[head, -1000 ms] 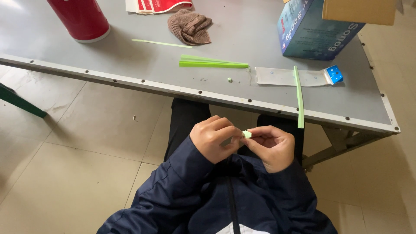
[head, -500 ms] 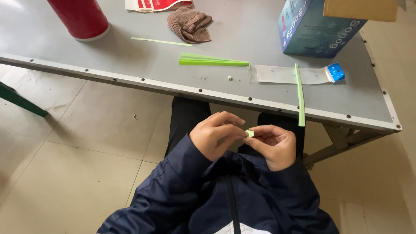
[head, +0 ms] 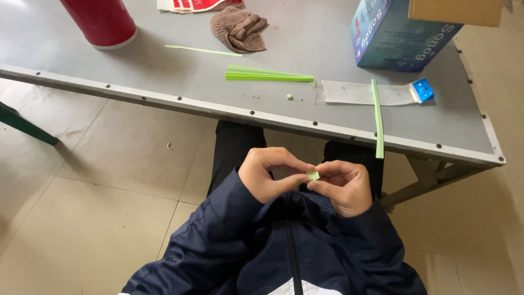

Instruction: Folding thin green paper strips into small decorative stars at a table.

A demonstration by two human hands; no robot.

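Green paper scrap (head: 313, 175) pinched between both hands, down in the lap just short of the near table (head: 164, 101) edge.

Compared with a moment ago barely anything moved: the scrap sits in the same pinch, so it looks like the folding is still on the same crease. Left hand (head: 268, 178) is curled, thumb and forefinger gripping the scrap's left end; right hand (head: 343, 186) curled too, fingertips clamped on the right end. Further off: red canister (head: 101, 22), green strips (head: 267, 75), blue box (head: 401, 35).
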